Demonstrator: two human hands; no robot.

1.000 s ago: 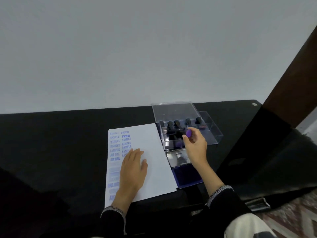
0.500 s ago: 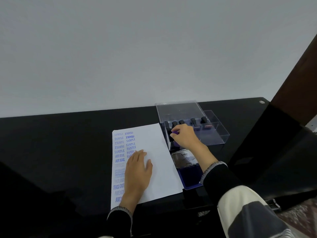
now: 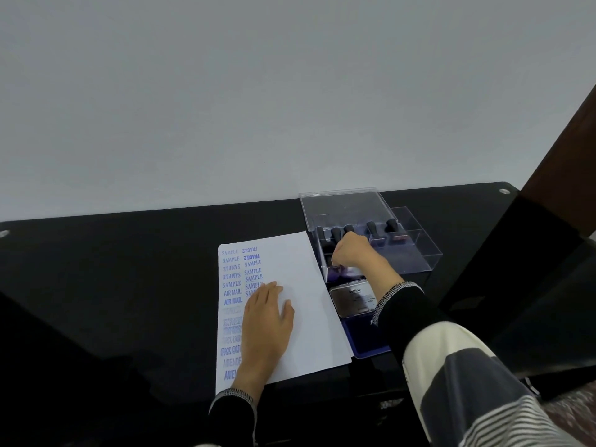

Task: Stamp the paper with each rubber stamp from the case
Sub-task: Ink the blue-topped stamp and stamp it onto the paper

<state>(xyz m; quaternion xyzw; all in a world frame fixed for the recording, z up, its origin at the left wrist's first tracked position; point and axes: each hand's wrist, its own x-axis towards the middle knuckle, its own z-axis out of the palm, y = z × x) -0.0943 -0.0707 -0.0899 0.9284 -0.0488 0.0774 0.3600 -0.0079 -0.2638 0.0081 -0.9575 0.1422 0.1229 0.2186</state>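
A white paper (image 3: 306,279) lies on the black table, its left side covered with blue stamped words. My left hand (image 3: 267,317) presses flat on it with straight fingers. To its right stands a clear plastic case (image 3: 422,253) with several black-handled rubber stamps (image 3: 371,228) in a back row. My right hand (image 3: 351,251) reaches down into the case's front-left corner, its fingers curled round a rubber stamp that is almost wholly hidden under them.
A blue ink pad (image 3: 364,340) lies open in front of the case, its silver lid (image 3: 351,298) folded back toward the case. The case's clear lid (image 3: 342,208) stands up behind it. A dark wooden panel rises at the right, and the table's front edge is close to me.
My right hand, which held a stamp up above the case, has come down and to the left into the case's front-left corner. My left hand has stayed flat on the paper.
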